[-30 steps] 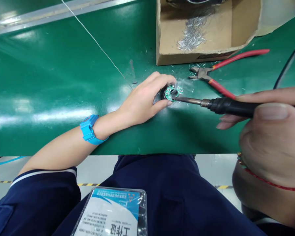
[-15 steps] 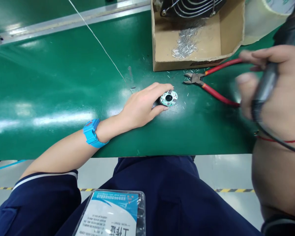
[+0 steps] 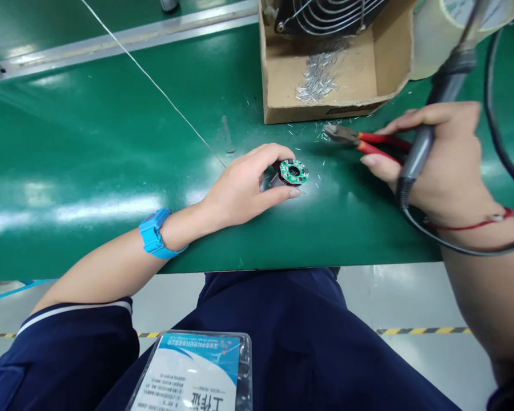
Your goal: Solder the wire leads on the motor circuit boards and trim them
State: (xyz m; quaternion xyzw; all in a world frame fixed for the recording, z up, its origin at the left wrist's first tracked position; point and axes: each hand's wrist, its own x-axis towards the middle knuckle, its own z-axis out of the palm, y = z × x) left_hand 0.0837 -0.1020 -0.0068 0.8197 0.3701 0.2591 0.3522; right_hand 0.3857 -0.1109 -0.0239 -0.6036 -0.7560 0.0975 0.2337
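Note:
Near the middle of the green table, my left hand (image 3: 244, 185) holds a small motor-like part between thumb and fingers. On the part's right end sits a round green circuit board (image 3: 294, 172) with a dark hole in its centre. To the right, my right hand (image 3: 441, 160) is wrapped round red-handled cutting pliers (image 3: 379, 149), whose jaws point left and look closed. The same hand also has a soldering iron (image 3: 424, 137) across it, tip up and away, its black cable looping over the wrist.
A cardboard box (image 3: 338, 108) with a fan (image 3: 329, 16) and thin metal clippings (image 3: 319, 77) stands at the back. Cut leads lie before it. A tape roll (image 3: 432, 37) is right of the box. A solder wire (image 3: 154, 84) runs down to my left hand.
My right hand has moved left and closed the plier handles, which were spread apart. The circuit board has tilted slightly in my left hand, and the thumb has shifted a little.

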